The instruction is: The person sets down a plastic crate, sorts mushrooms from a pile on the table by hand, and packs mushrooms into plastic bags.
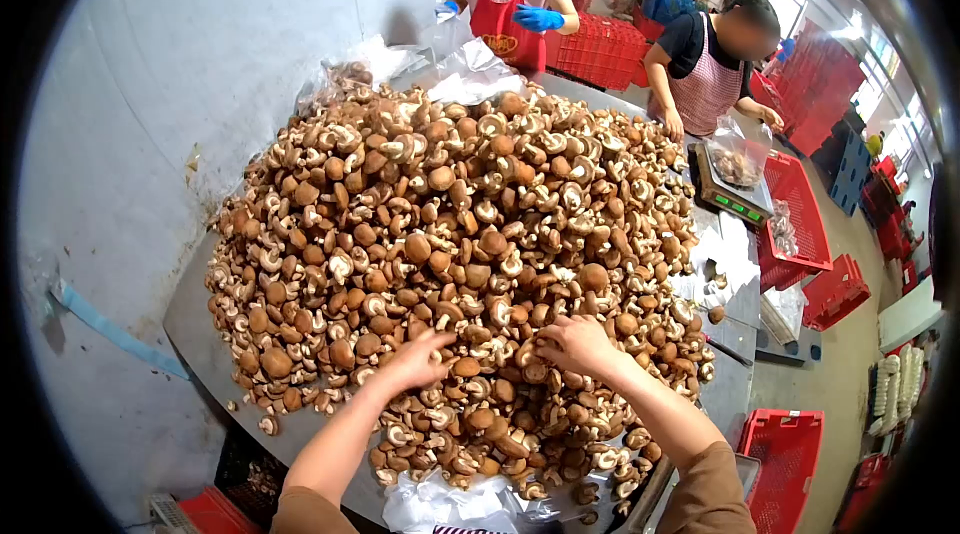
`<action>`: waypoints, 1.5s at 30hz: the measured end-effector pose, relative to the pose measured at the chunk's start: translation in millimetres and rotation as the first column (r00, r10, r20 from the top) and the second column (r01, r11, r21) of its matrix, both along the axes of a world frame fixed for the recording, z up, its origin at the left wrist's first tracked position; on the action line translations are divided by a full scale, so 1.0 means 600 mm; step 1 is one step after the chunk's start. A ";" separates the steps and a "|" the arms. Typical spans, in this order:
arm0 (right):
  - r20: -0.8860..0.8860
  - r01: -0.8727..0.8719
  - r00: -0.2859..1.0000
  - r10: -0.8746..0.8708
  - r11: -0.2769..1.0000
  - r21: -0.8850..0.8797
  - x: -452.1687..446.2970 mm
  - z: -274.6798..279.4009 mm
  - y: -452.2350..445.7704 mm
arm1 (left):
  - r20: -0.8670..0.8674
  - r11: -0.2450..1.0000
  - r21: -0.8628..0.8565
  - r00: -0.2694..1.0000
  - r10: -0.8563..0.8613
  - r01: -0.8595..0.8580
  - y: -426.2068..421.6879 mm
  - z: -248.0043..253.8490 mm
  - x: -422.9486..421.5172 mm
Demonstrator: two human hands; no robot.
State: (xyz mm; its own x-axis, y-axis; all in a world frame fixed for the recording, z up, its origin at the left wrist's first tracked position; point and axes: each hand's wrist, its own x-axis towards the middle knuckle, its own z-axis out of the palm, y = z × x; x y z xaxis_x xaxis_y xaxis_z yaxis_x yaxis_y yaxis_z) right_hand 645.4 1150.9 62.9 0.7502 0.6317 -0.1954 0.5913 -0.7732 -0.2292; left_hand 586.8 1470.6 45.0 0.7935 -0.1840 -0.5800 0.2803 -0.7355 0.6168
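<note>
In the head view, a broad heap of brown mushrooms (440,234) covers most of the grey worktop (728,396), rising toward the back and thinning to scattered pieces at the near edge. The caps run from pale tan to deep chestnut, mostly rounded and smooth-looking, some with a soft shine. Many lie turned over, showing cream-coloured undersides with curled rims and short, pale stems, so the whole heap looks mottled brown and off-white. Sizes vary: a few large, domed caps stand out on the left side and near the middle, among many smaller ones. The left hand (420,362) is at the front of the heap with its fingers bent toward the mushrooms; whether it grips one cannot be told. The right hand (575,342) is just across from it, fingers curled down at a pale-edged cap, and its hold is likewise unclear. White plastic (445,506) lies at the near edge below the heap, and more crumpled plastic sheeting (475,74) lies behind it. To the right, a scale (733,199) carries a clear bag (737,164) of mushrooms, beside a red crate (800,204).
</note>
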 end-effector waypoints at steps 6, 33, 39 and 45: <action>0.248 0.056 0.960 -0.127 0.960 0.275 0.101 0.017 0.099 | 0.372 0.989 -0.139 0.928 0.015 0.040 0.007 -0.027 -0.076; 0.476 -0.026 0.876 -0.077 0.978 0.207 0.139 -0.074 0.215 | -0.256 0.460 -0.712 0.806 0.533 -0.531 -0.092 -0.049 -0.227; 0.412 -0.007 0.897 -0.160 0.927 0.375 0.100 -0.083 0.153 | -0.265 0.412 -0.748 0.803 0.533 -0.521 -0.100 -0.056 -0.241; 0.330 0.118 0.899 -0.289 0.883 0.454 0.090 -0.079 0.182 | -0.330 0.352 -0.753 0.782 0.528 -0.556 -0.129 -0.036 -0.241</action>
State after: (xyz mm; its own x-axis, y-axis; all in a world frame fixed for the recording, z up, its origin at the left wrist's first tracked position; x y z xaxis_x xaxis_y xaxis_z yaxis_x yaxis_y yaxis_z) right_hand 699.4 1259.8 15.5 0.8313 0.4128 0.3722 0.5370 -0.7696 -0.3456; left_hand 442.2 1393.4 23.7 0.8862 -0.0941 -0.4536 0.4545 0.3656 0.8122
